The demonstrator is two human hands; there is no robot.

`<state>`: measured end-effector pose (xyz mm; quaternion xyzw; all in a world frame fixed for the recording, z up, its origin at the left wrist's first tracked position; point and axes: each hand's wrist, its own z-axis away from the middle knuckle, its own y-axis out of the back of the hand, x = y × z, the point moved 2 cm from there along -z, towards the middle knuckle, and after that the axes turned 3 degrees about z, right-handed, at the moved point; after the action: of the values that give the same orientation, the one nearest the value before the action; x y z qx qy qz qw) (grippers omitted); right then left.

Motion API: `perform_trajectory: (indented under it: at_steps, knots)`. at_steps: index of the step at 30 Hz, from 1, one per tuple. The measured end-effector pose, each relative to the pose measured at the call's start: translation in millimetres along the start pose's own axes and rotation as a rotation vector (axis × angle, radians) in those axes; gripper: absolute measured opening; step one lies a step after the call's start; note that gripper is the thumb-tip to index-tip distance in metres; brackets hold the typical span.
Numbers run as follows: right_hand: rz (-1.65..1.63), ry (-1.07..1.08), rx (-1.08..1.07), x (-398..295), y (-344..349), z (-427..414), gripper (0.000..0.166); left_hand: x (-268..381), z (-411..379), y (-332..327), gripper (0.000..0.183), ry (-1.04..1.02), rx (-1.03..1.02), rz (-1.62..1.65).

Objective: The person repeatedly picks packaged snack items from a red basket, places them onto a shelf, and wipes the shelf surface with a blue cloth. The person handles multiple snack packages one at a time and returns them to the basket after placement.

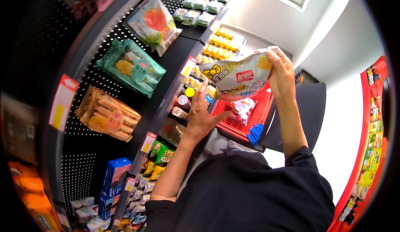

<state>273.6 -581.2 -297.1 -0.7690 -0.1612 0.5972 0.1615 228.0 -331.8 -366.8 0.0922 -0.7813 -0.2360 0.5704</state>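
Observation:
A pale snack bag [240, 75] with a yellow bow print and a red logo is pinched at its right end by my right hand [281, 71]. The bag is held tilted above a red plastic shopping basket [223, 107]. Near the bag's left end is my left hand [200, 116], its fingers spread and thumb out; whether a fingertip touches the bag I cannot tell. Inside the basket lies a white and pink patterned packet [244, 108]. Something blue, perhaps a glove [255, 134], hangs over the basket's near rim.
Black perforated shelving [140, 107] on my left bears a teal packet [134, 68], an orange-brown packet of sticks [109, 115] and blue boxes [114, 185]. Yellow snack packs [218, 47] fill a lower tier ahead. A black surface [300, 113] stands right of the basket; a red rack [368, 144] lines the far right.

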Motion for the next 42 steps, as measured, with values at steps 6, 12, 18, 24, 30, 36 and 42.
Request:
perform_trajectory:
  at_steps: [6,12,18,24,30,36,42]
  knots:
    - [-0.232,-0.031,-0.111,-31,-48,-34,0.020,36,-10,30,0.111,-0.020,0.066,0.119]
    - [-0.322,-0.054,-0.128,-36,-101,-51,0.020,60,3,56,0.098,-0.008,0.206,0.348]
    - [-0.170,-0.088,-0.338,-52,-143,-27,0.055,81,31,72,0.072,-0.012,0.347,0.586]
    - [0.287,0.151,-0.767,-51,-143,0,0.099,124,63,110,0.082,0.049,0.431,0.595]
    - [0.425,0.474,-0.774,-91,-193,6,0.084,195,74,156,0.077,-0.093,0.480,0.505]
    - [0.473,0.707,-0.812,-139,-286,-31,0.055,234,60,264,0.062,-0.231,0.455,0.195]
    - [0.321,0.784,-0.894,-113,-381,-97,0.050,251,34,346,0.056,-0.162,0.646,-0.066]
